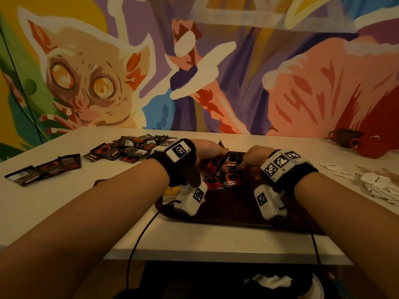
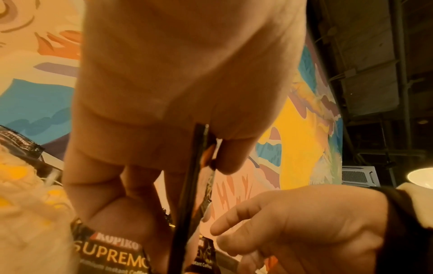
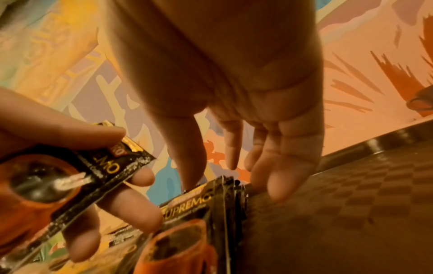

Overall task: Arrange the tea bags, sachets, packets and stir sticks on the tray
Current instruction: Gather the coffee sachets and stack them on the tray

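My left hand [image 1: 220,156] pinches one black and orange coffee packet [image 1: 217,164] above the dark tray [image 1: 237,214]; in the left wrist view this packet [image 2: 187,204] shows edge-on between thumb and fingers [image 2: 140,185]. A stack of like packets [image 1: 233,176] lies on the tray's far middle. My right hand [image 3: 232,178] has straight fingers [image 3: 274,185] touching the top edge of that stack [image 3: 199,202], thumb on one side, fingers on the other. Yellow-tagged tea bags [image 1: 172,190] lie at the tray's left, partly hidden by my left wrist.
A loose pile of black packets [image 1: 133,147] and a joined strip [image 1: 43,169] lie on the white table at the left. White sachets [image 1: 384,186] and wooden stir sticks [image 1: 386,171] lie at the right. Two mugs [image 1: 367,145] stand at the far right by the painted wall.
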Demonstrator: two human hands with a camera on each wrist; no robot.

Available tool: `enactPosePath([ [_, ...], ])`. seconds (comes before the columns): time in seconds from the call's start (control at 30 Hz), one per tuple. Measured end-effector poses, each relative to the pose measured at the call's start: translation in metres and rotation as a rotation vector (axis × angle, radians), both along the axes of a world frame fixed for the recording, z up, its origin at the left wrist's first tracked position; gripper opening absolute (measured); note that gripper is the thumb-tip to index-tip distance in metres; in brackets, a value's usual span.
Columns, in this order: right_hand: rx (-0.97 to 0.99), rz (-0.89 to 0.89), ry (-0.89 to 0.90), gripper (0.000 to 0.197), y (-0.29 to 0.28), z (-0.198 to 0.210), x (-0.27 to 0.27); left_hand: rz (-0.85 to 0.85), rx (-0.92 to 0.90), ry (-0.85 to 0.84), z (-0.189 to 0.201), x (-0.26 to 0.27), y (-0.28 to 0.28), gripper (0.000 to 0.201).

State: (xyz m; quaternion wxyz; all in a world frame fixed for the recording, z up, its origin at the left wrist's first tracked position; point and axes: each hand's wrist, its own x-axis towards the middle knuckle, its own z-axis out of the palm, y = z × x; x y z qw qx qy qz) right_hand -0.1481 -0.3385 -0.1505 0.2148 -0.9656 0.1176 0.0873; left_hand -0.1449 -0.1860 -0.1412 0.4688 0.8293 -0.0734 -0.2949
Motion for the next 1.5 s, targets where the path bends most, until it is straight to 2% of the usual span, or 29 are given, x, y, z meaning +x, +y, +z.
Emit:
enactPosePath([
  [0.07,0.126,-0.011,-0.067,0.033,-0.003,0.003,-0.001,0.025,-0.051,0.005,-0.001,0.002,0.001,0.031],
  [0.2,0.530,0.010,-0.262,0.014,0.003,0.016,-0.011,0.082,-0.272,0.024,-0.003,0.006,0.003,0.033],
  [0.27,0.731,0.005,-0.292,0.013,0.007,0.022,-0.016,0.094,-0.350,0.029,0.000,0.003,0.005,0.035],
  [0.33,0.803,0.035,-0.286,0.011,0.009,0.027,-0.018,0.055,-0.385,0.048,0.004,-0.001,0.005,0.044],
  [0.4,0.763,0.065,-0.288,0.004,0.012,0.028,-0.018,0.037,-0.407,0.051,0.005,-0.001,0.006,0.056],
  [0.5,0.700,0.066,-0.303,0.013,0.014,0.030,-0.015,0.072,-0.440,0.017,0.005,0.001,0.007,0.069],
  [0.6,0.757,0.047,-0.312,0.013,0.016,0.033,-0.015,0.069,-0.468,0.058,0.005,0.003,0.008,0.087],
  [0.67,0.756,0.047,-0.287,0.014,0.017,0.032,-0.016,0.096,-0.363,0.027,0.006,0.005,0.012,0.097],
  [0.73,0.651,0.084,-0.209,0.016,0.020,0.029,-0.018,0.129,-0.197,-0.041,0.008,0.009,0.019,0.101],
  [0.83,0.429,0.161,0.000,0.015,0.026,0.023,-0.020,0.112,-0.002,-0.081,0.010,0.014,0.028,0.100],
  [0.97,0.352,0.181,0.138,0.016,0.036,0.014,-0.019,0.076,0.125,-0.115,0.006,0.016,0.028,0.098],
  [1.17,0.287,0.100,-0.060,0.017,0.040,0.000,-0.004,0.071,0.159,-0.108,0.002,0.020,0.031,0.096],
  [1.37,0.265,0.028,-0.034,0.011,0.046,0.005,0.003,0.055,0.147,-0.071,0.000,0.025,0.040,0.088],
  [1.5,0.297,0.034,-0.114,0.012,0.045,-0.004,0.006,0.028,0.180,-0.121,0.004,0.023,0.038,0.079],
])
